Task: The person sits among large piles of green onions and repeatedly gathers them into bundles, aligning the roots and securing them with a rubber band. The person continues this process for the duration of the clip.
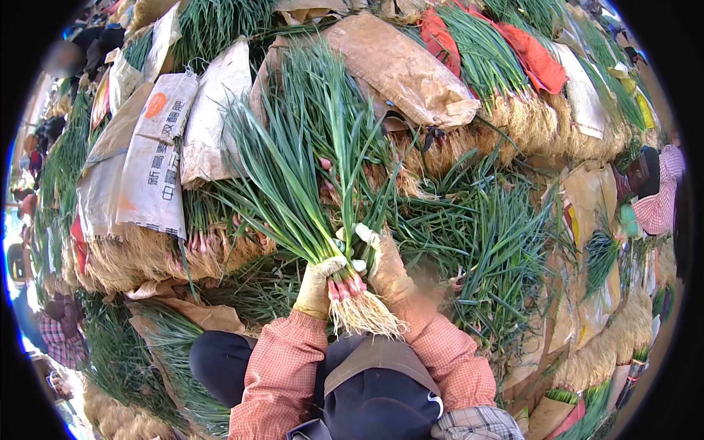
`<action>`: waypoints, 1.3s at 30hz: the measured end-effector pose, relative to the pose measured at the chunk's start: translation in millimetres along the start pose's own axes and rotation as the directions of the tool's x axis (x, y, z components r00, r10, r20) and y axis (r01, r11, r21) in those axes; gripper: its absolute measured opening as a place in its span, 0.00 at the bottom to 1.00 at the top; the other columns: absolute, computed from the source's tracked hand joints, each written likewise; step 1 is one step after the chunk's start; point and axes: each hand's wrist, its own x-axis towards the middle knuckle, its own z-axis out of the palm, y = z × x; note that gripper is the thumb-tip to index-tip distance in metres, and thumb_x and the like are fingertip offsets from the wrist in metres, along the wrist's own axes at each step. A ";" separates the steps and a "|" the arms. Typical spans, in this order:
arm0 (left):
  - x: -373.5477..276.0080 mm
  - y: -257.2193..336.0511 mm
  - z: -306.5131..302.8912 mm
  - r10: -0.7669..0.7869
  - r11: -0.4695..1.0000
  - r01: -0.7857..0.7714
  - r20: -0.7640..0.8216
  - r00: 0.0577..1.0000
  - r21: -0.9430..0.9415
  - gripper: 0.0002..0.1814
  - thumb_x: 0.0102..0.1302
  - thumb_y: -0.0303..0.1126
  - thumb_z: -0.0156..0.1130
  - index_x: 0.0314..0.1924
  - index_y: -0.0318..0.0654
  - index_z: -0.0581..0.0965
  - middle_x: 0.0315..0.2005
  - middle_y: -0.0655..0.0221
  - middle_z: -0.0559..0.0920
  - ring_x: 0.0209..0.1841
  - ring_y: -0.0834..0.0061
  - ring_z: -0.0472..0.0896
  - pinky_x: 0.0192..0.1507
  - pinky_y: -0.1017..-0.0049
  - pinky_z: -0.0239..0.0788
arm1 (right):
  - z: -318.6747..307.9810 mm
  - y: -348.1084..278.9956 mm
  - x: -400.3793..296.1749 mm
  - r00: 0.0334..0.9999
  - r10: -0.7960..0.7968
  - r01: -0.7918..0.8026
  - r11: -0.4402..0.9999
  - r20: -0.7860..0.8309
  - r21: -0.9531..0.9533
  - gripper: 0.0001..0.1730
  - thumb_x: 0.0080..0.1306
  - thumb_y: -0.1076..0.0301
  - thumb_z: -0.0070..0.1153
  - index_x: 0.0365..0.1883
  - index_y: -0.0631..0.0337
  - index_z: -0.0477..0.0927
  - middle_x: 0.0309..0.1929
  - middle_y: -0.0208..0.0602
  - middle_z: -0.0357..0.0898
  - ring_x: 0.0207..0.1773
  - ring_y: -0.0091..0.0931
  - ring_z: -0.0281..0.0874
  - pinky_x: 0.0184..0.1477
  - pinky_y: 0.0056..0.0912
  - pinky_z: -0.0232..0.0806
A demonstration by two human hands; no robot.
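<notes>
My left hand [319, 283], in a pale glove, is closed around the lower stems of a bunch of green onions [300, 203]. Their pinkish bulb ends and pale roots [366, 313] hang below it, over my lap. On the right side of the bunch, my right hand [382, 264], gloved too, has its fingertips at the upright stems; whether it grips them is unclear. The long green leaves fan upward and to the left. More green onions [308, 82] lie just beyond, partly hidden behind the bunch.
Loose green leaves [467, 236] lie to the right. Rows of rooted onions stand ahead, partly under a printed woven sack [157, 159], a brown sack [401, 66] and red cloth [531, 58]. A brown sheet [588, 192] lies at right. Other people sit at the far left and right edges.
</notes>
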 end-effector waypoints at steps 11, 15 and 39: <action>2.1 -9.1 12.9 0.123 0.991 -0.110 -0.191 0.974 0.074 0.08 0.60 0.21 0.54 0.40 0.28 0.76 0.27 0.55 0.82 0.24 0.61 0.82 0.28 0.68 0.76 | 35.3 -14.0 28.2 0.862 -0.484 0.254 0.156 0.150 -0.954 0.31 0.59 0.64 0.63 0.60 0.62 0.70 0.48 0.45 0.79 0.48 0.31 0.78 0.54 0.32 0.69; 4.2 -9.9 17.8 0.145 0.987 -0.122 -0.243 0.959 0.107 0.07 0.61 0.19 0.52 0.39 0.29 0.76 0.26 0.55 0.82 0.23 0.62 0.81 0.26 0.68 0.75 | 6.3 -4.7 38.2 0.536 -0.618 0.329 -0.474 0.575 -0.816 0.26 0.60 0.61 0.61 0.54 0.63 0.72 0.47 0.46 0.77 0.48 0.41 0.76 0.54 0.40 0.67; -21.1 22.3 -15.1 -0.011 0.975 0.021 -0.049 0.999 0.220 0.18 0.62 0.26 0.52 0.50 0.22 0.73 0.31 0.51 0.83 0.24 0.62 0.82 0.32 0.65 0.80 | 15.2 -45.6 6.9 0.762 0.237 0.631 -0.482 0.603 -0.608 0.15 0.73 0.56 0.43 0.46 0.56 0.74 0.28 0.38 0.79 0.25 0.34 0.76 0.29 0.34 0.69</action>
